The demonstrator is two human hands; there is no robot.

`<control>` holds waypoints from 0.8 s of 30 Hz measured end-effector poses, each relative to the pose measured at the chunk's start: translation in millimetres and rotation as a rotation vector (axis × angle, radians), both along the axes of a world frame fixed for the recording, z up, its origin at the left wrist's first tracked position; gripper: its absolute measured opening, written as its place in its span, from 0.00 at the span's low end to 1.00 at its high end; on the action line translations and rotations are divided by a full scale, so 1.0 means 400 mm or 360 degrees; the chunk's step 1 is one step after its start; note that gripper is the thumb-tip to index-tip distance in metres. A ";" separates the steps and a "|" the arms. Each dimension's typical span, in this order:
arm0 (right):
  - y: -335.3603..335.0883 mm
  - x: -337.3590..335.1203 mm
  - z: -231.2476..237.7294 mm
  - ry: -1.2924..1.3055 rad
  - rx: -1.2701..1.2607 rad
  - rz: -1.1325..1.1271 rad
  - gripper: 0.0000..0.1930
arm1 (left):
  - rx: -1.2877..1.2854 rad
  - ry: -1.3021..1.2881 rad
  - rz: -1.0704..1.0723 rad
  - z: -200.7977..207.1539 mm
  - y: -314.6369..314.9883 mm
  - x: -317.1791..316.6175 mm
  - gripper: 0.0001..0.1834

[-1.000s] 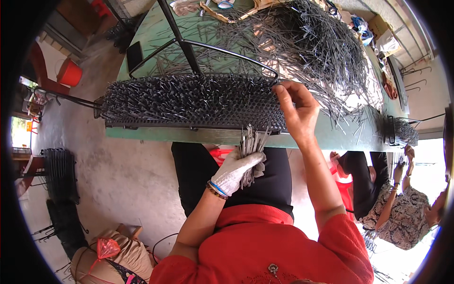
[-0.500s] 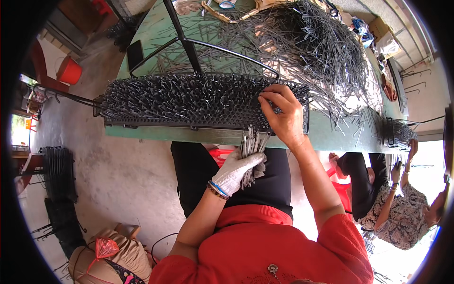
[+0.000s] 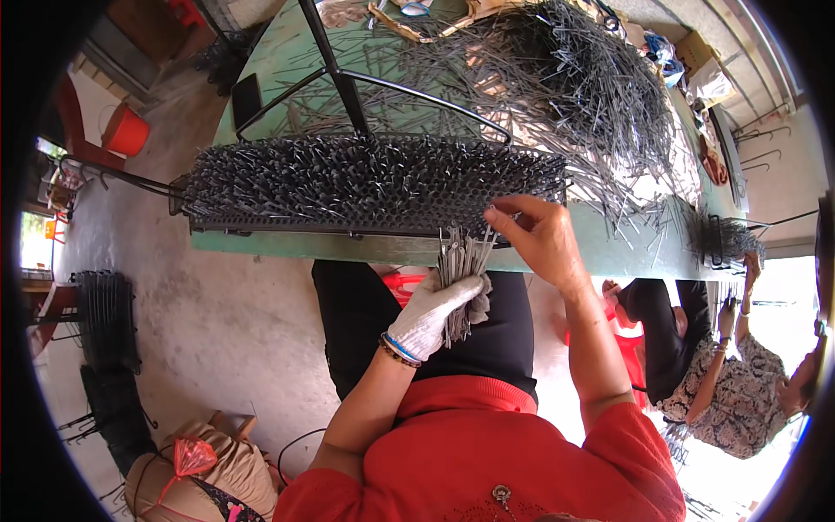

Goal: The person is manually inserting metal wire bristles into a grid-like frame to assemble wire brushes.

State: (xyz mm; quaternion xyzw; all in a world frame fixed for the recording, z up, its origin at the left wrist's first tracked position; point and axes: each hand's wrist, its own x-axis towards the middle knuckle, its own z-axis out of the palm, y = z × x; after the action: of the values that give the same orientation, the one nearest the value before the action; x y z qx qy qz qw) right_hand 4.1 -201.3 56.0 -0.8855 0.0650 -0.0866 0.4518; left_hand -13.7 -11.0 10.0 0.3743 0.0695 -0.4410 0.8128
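My left hand, in a white knitted glove, is closed around an upright bundle of thin grey strips in front of the table edge. My bare right hand is just right of the bundle's top, thumb and forefinger pinched on a slender grey strip; its lower end overlaps the bundle. Beyond both hands lies a long black perforated rack, its holes densely filled with upright dark strips on the left and middle. More bare holes show towards its right end.
The green table carries a large heap of loose strips at the back right. A black bar frame rises behind the rack, near a dark phone-like slab. On the right, another person works at a similar rack.
My right hand has come away from the rack's right part, back towards me and down to the bundle's top. My left hand keeps its grip in nearly the same place.
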 end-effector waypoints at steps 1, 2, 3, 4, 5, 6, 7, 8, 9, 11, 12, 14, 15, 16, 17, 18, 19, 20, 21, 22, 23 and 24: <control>0.003 -0.002 -0.005 0.0122 0.0231 0.0027 0.12 | 0.0000 0.0001 -0.0002 0.002 -0.002 0.000 0.11; 0.002 -0.005 -0.001 0.0191 0.0434 0.0012 0.12 | -0.0002 0.0002 -0.0004 0.005 -0.006 0.000 0.11; 0.001 -0.004 0.009 0.0191 0.0435 0.0009 0.12 | -0.0005 0.0002 -0.0006 0.005 -0.009 0.000 0.11; 0.000 0.002 0.021 0.0112 0.0532 -0.0079 0.11 | -0.0004 0.0001 -0.0007 0.002 -0.011 -0.002 0.11; -0.002 0.009 0.029 0.0032 0.0629 -0.0167 0.10 | 0.0022 0.0008 -0.0002 -0.005 -0.014 -0.003 0.11; -0.001 0.019 0.032 -0.0137 0.0642 -0.0245 0.10 | 0.0047 0.0015 0.0003 -0.010 -0.016 -0.004 0.11; 0.002 0.027 0.032 -0.0139 0.0643 -0.0248 0.10 | 0.0048 0.0014 0.0000 -0.013 -0.018 -0.005 0.11; 0.006 0.036 0.031 -0.0350 0.0474 -0.0293 0.09 | 0.0051 0.0026 -0.0003 -0.015 -0.020 -0.006 0.11; 0.008 0.046 0.029 -0.0560 0.0304 -0.0336 0.08 | 0.0053 0.0038 -0.0005 -0.016 -0.022 -0.006 0.12; 0.008 0.067 0.011 -0.0685 0.0153 -0.0328 0.08 | 0.0041 0.0017 -0.0002 -0.013 -0.023 -0.006 0.12; 0.012 0.073 0.007 -0.0757 0.0052 -0.0333 0.09 | 0.0029 -0.0002 0.0002 -0.012 -0.023 -0.006 0.12; 0.017 0.087 -0.007 -0.0868 -0.0066 -0.0319 0.10 | 0.0053 0.0022 -0.0010 -0.006 -0.021 -0.002 0.11; 0.017 0.088 -0.013 -0.0868 -0.0066 -0.0317 0.10 | 0.0077 0.0048 -0.0024 -0.004 -0.019 -0.001 0.11; 0.016 0.089 -0.017 -0.0879 -0.0131 -0.0279 0.10 | 0.0076 0.0048 -0.0023 -0.007 -0.016 0.000 0.11; 0.016 0.089 -0.018 -0.0889 -0.0195 -0.0242 0.10 | 0.0065 0.0054 -0.0045 -0.012 -0.013 0.001 0.11; 0.015 0.088 -0.017 -0.0889 -0.0196 -0.0241 0.10 | 0.0054 0.0060 -0.0068 -0.015 -0.011 0.001 0.11; 0.014 0.087 -0.016 -0.0932 -0.0262 -0.0193 0.10 | 0.0053 0.0061 -0.0066 -0.015 -0.011 0.001 0.11; 0.014 0.086 -0.015 -0.0974 -0.0327 -0.0145 0.10 | 0.0058 0.0073 -0.0060 -0.015 -0.012 0.000 0.11; 0.014 0.089 -0.016 -0.0973 -0.0328 -0.0144 0.10 | 0.0063 0.0084 -0.0055 -0.015 -0.013 -0.001 0.11; 0.016 0.093 -0.017 -0.0985 -0.0363 -0.0090 0.10 | 0.0063 0.0086 -0.0054 -0.017 -0.013 -0.002 0.11; 0.018 0.095 -0.018 -0.0996 -0.0399 -0.0037 0.10 | 0.0040 0.0104 -0.0035 -0.020 -0.015 -0.004 0.11; 0.021 0.096 -0.019 -0.0994 -0.0398 -0.0036 0.10 | 0.0017 0.0121 -0.0016 -0.021 -0.015 -0.005 0.11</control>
State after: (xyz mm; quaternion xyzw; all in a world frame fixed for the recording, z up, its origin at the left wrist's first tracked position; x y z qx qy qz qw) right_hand 42.3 -193.0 48.3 -0.8640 -0.0779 -0.3661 0.3368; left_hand -15.6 -17.2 1.5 0.3620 0.1007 -0.4586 0.8053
